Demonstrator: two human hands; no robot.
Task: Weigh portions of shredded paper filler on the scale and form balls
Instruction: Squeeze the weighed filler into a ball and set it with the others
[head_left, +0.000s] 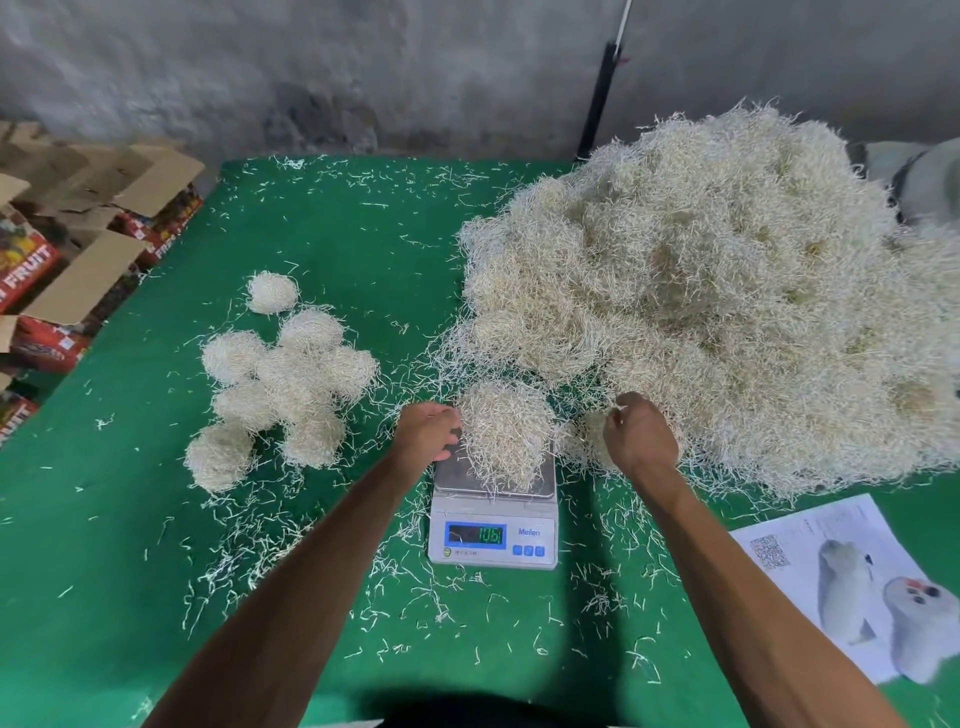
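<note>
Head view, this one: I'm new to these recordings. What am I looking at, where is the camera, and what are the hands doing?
No machine here: a person works bare-handed, and the single camera sits on their head, looking forward and down, so both arms reach in from the bottom.

On the green table stands a small scale with a portion of shredded paper on its tray. The left hand touches that portion from the side. The right hand has curled fingers at the edge of the big pile; it appears to pinch a few strands, though that is hard to tell.

Finished balls lie to the left, a printed sheet lies at the right, and cardboard boxes stand beyond the table's left edge.
</note>
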